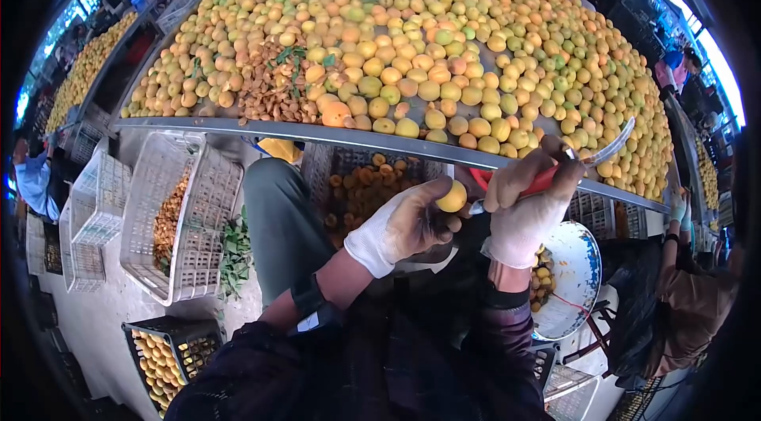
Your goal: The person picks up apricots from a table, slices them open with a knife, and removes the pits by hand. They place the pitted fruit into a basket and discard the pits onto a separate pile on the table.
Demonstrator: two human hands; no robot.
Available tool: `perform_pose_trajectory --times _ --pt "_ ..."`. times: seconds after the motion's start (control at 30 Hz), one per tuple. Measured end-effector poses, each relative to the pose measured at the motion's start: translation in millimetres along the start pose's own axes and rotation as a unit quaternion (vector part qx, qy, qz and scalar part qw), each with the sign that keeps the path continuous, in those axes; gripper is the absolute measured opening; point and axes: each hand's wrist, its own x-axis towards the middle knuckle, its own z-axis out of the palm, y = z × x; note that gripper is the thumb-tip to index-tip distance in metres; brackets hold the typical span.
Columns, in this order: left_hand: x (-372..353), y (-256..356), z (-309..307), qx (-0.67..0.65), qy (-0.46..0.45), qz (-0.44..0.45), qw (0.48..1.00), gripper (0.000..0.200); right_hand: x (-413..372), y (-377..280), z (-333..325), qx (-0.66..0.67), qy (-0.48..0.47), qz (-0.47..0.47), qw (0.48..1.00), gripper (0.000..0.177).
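Note:
My left hand (416, 223), in a stained white glove, holds a yellow apricot (452, 196) between thumb and fingers, over the gap below the table's front rail. Close to its right, my right hand (529, 203), gloved too, is closed round a red-handled tool (539, 181). A curved metal blade (614, 143) sticks out from the tool to the upper right, and a short metal tip at its other end points towards the apricot. Behind both hands lies a wide heap of apricots (428, 48) on the metal-edged table (317, 132). Brown pits (273, 88) are piled near its front edge.
Halved apricots lie in a crate (317, 163) under the table edge. A white basin (583, 262) stands right of my right wrist. At the left are a crate of pits (214, 183), leaves (236, 258) and a black crate (162, 326). Co-workers sit around, one (697, 302) at the right.

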Motion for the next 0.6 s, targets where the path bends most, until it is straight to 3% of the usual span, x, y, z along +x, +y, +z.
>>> perform_pose_trajectory --times 0.07,0.13,0.2,0.23,0.27,0.3,0.33,0.4,0.5,0.57,0.6 --pt "-0.8 -4.9 5.5 -0.029 0.016 -0.004 0.999 0.033 3.2 5.5 6.5 -0.106 0.045 -0.063 0.991 0.050" --pt "0.2 -5.1 -1.2 -0.047 -0.006 -0.012 0.999 0.034 4.4 11.2 6.4 -0.138 0.056 -0.071 0.986 0.048" --pt "-0.8 -4.4 -2.4 -0.040 0.032 -0.001 0.999 0.034 0.4 16.8 13.9 -0.137 0.043 -0.085 0.986 0.045" --pt "-0.3 -5.4 -6.9 -0.036 0.035 0.001 0.999 0.035 -1.2 19.9 14.1 -0.202 0.076 -0.094 0.972 0.040" --pt "-0.1 -6.4 -8.6 -0.045 0.054 0.001 0.998 0.035 -1.6 20.1 10.6 -0.139 0.070 -0.022 0.988 0.032" --pt "-2.4 -6.4 -1.2 -0.077 0.075 0.008 0.994 0.033 -0.7 34.8 15.1 -0.136 0.149 -0.074 0.977 0.027" --pt "-3.1 -5.6 6.4 -0.108 0.094 0.012 0.990 0.031 -0.3 36.9 9.2 -0.202 0.097 -0.104 0.969 0.026" --pt "-1.5 -3.8 -0.5 -0.134 0.096 0.011 0.986 0.030 5.0 43.2 4.1 -0.149 0.076 -0.024 0.986 0.033" --pt "-0.5 -7.5 -1.2 -0.155 0.085 0.032 0.984 0.030 12.0 56.4 -6.0 -0.153 0.037 -0.020 0.987 0.037" --pt "-0.4 -5.6 -0.1 -0.179 0.098 0.042 0.978 0.028 15.3 56.8 -2.5 -0.025 0.065 0.043 0.997 0.041" --pt "-1.1 -5.4 0.7 -0.178 0.098 0.041 0.978 0.028 15.2 58.5 -4.6 -0.025 0.066 0.042 0.997 0.041"
